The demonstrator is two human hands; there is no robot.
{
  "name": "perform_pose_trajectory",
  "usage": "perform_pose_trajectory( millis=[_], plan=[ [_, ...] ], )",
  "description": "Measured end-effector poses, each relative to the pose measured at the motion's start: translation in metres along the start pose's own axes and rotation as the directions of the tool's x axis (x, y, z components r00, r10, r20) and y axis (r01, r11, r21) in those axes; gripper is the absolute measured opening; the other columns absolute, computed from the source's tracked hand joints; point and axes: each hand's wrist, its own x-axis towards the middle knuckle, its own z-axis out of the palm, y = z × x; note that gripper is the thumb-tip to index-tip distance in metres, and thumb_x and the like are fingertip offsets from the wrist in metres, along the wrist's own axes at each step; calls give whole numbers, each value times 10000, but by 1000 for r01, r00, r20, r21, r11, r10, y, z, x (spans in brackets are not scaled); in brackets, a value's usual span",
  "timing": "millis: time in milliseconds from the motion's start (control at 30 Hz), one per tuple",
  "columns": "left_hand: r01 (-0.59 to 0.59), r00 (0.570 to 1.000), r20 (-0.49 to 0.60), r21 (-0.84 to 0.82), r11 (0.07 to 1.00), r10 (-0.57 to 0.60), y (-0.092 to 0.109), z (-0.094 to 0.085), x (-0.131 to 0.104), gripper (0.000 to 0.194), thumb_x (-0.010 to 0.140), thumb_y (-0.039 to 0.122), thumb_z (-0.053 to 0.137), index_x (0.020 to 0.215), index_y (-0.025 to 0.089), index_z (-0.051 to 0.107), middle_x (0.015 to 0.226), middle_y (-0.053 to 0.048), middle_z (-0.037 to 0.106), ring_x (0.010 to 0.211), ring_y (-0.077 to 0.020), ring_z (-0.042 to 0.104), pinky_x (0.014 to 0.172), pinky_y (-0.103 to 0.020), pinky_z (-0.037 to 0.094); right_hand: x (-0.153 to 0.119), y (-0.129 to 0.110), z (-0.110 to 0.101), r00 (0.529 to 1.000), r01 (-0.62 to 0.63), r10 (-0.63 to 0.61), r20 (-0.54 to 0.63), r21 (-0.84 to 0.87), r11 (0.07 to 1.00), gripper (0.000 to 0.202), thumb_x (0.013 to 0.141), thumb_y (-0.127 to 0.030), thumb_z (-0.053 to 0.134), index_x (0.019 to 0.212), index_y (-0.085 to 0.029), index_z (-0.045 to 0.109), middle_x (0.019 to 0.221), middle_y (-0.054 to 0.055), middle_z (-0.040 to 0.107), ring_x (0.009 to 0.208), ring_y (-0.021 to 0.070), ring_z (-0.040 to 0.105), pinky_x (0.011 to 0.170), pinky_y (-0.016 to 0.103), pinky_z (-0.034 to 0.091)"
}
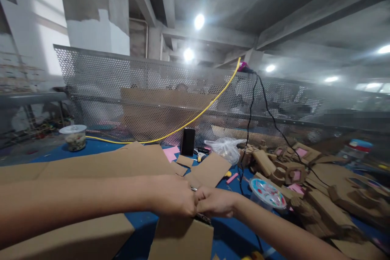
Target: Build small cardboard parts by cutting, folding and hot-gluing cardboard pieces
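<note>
My left hand (178, 196) is a closed fist, set knuckle to knuckle against my right hand (216, 202), whose fingers are also curled tight. Both are at the upper edge of a brown cardboard piece (183, 237). A thin, shiny sliver shows between the hands, and a dark narrow strip (203, 218) lies just below them along the cardboard's edge. What the fingers grip is hidden. Under and behind my left forearm lies a large cardboard sheet (106, 162); another cardboard panel (91, 235) is nearer me. A smaller flat cardboard piece (210, 170) lies beyond the hands.
A phone (188, 142) stands upright near a perforated metal screen (97, 89). A yellow cable (198, 117) and black cords (250, 109) hang there. Cardboard parts (323, 203) crowd the right. A lidded tub (267, 193), plastic bag (227, 148) and clear container (74, 137) stand on the blue table (141, 227).
</note>
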Motion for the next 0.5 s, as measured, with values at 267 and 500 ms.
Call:
perform_pose_trajectory(
  millis=[267, 500],
  plan=[
    [-17, 995, 105, 181, 983, -2, 22, -18, -13, 149, 660, 91, 798, 606, 154, 674, 645, -42, 654, 506, -163, 574, 373, -349, 251, -15, -11, 14, 999, -37, 41, -24, 138, 990, 516, 440, -523, 908, 686, -135, 675, 601, -72, 576, 510, 30, 441, 519, 177, 329],
    [358, 933, 124, -364, 860, -337, 71, -13, -41, 124, 842, 340, 668, 825, 226, 714, 704, 0, 664, 486, -132, 552, 405, -291, 251, -35, 1, 73, 993, -89, 92, 69, -42, 995, 505, 410, -329, 913, 858, -167, 746, 736, -48, 641, 670, 96, 536, 610, 199, 406]
  ],
)
